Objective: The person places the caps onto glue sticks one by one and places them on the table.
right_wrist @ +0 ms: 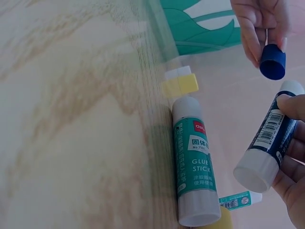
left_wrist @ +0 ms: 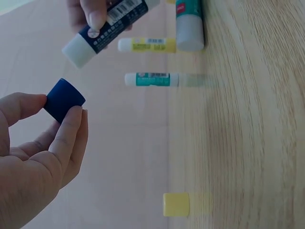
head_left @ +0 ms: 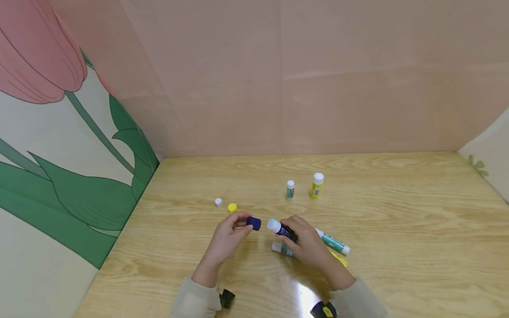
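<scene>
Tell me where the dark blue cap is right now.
The dark blue cap is pinched in the left hand above the table, just left of the open blue glue stick held by the right hand.

Left hand (head_left: 228, 236) and right hand (head_left: 304, 243) close together at table (head_left: 397, 247) centre, narrow gap between blue cap (head_left: 253, 223) and dark stick (head_left: 280, 229). Under right hand: green stick (head_left: 333, 242), yellow stick (head_left: 339, 259), another green stick (head_left: 280, 249) lying, crowding spot. Behind hands: two upright sticks, green (head_left: 290, 189), yellow (head_left: 316, 185), near each other. Left rear: white cap (head_left: 218, 202), yellow cap (head_left: 232, 207) just beside left hand. Walls close rear and left. Wide bare wood far right and near left.
</scene>
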`<state>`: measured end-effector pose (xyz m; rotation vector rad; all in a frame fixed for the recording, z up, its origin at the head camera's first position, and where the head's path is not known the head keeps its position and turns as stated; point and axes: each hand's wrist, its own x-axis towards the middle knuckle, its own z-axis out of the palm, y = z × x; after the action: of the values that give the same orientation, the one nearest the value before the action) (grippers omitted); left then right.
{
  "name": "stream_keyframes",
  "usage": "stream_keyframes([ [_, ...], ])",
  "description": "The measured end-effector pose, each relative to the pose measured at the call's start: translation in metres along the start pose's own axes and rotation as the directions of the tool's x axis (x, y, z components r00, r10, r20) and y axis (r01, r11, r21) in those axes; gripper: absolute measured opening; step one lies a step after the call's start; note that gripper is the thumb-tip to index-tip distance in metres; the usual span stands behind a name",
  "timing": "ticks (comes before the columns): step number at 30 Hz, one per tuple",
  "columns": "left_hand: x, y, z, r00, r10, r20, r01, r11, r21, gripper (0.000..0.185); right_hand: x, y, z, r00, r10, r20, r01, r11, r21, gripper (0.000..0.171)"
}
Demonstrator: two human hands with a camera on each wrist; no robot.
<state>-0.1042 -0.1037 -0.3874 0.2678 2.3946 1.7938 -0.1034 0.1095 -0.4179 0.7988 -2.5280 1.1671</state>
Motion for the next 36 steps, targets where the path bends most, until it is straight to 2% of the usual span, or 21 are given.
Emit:
stream_keyframes([
  [9, 0.000, 0.002, 0.001, 1.000, -0.011, 0.021, 0.011, 1.000, -0.013, 0.029, 0.001, -0.002, -0.001, 1.000, -0.011, 0.012, 0.011, 1.000, -0.016, 0.027],
  [13, -0.004, 0.014, 0.002, 1.000, -0.010, 0.024, 0.010, 1.000, -0.027, 0.028, 0.001, -0.002, -0.001, 1.000, -0.026, 0.005, 0.026, 1.000, -0.011, 0.027],
  [19, -0.010, 0.031, 0.005, 1.000, 0.001, 0.018, -0.002, 1.000, 0.002, 0.026, 0.000, -0.001, 0.001, 0.999, -0.046, -0.004, 0.046, 0.999, -0.025, 0.029],
  [26, -0.011, 0.032, 0.007, 1.000, -0.001, 0.021, 0.001, 1.000, -0.002, 0.025, 0.000, -0.002, 0.001, 0.999, -0.054, 0.002, 0.054, 0.998, -0.037, 0.028],
  [36, -0.010, 0.032, 0.010, 0.999, 0.007, 0.033, -0.007, 1.000, -0.016, 0.026, 0.000, -0.002, 0.002, 1.000, -0.018, 0.017, 0.018, 0.999, -0.030, 0.028],
])
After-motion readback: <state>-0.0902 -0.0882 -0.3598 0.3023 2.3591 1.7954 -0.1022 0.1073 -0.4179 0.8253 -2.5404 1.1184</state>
